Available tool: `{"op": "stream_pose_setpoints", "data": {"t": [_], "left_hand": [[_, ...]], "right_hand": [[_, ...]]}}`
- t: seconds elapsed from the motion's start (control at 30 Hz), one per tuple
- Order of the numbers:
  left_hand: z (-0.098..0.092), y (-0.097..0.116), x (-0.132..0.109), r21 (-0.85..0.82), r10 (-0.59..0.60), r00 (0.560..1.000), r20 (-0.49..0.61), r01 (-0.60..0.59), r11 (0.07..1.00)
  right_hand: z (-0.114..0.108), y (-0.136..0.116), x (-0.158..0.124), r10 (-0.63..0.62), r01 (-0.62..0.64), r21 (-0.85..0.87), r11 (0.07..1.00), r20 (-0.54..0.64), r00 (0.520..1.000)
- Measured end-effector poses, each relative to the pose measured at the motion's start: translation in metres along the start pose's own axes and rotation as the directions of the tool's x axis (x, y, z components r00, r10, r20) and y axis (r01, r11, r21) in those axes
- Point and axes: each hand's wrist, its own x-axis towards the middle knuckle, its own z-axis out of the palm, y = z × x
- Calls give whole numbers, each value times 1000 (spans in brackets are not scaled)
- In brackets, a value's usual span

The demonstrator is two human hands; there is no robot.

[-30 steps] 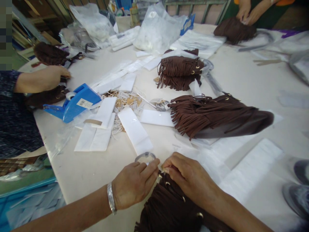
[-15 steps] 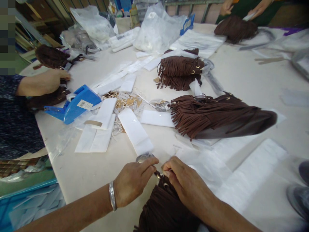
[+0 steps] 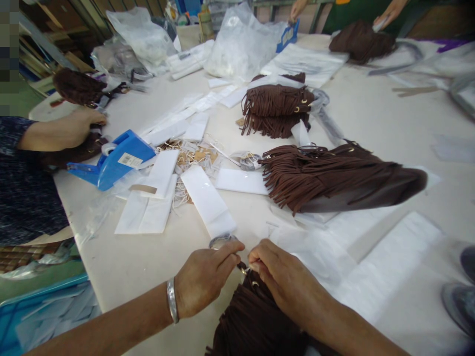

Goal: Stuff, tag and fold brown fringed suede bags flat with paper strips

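Note:
A dark brown fringed bag [image 3: 256,316] with gold eyelets lies at the table's near edge. My left hand [image 3: 202,279], with a silver bangle at the wrist, is closed on the bag's strap, close to the metal fitting. Grey wrapping on the strap [image 3: 219,241] shows beyond the fingers. Over the top edge of the bag, my right hand [image 3: 287,282] is pinched shut, thumb against fingers. Whatever sits in that pinch is too small and covered to name. A second fringed bag [image 3: 334,178] lies on its side farther back.
White folded paper strips [image 3: 210,202] and a heap of strung tags [image 3: 198,155] cover mid-table. A blue tape dispenser [image 3: 128,158] stands left, near a co-worker's hand [image 3: 70,131]. Clear plastic sheets [image 3: 386,267] lie right. Another co-worker's hand [image 3: 393,12] is at the back.
My hands and the bag stay almost where they were. At the back, the other person's one hand has moved left to the far blue dispenser.

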Motion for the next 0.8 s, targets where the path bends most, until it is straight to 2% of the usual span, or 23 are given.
{"op": "stream_pose_setpoints", "data": {"t": [0.27,0.6,0.67,0.73,0.8], "left_hand": [[-1,1,1,17,-5,999,36,4,1000],[5,4,0,48,-59,986,156,53,997],[11,5,-3,36,-86,990,115,82,996],[18,8,-9,17,-133,991,9,133,991],[22,14,-17,0,-213,971,-110,215,977]], "right_hand": [[-1,-6,2,-20,20,-50,999,-1,1000],[4,-5,2,40,-41,-63,997,-17,999],[6,-4,0,45,-46,-75,996,-11,999],[7,-5,-1,44,-45,-82,996,-11,999],[8,-6,-1,46,-46,-91,995,-7,999]]}}
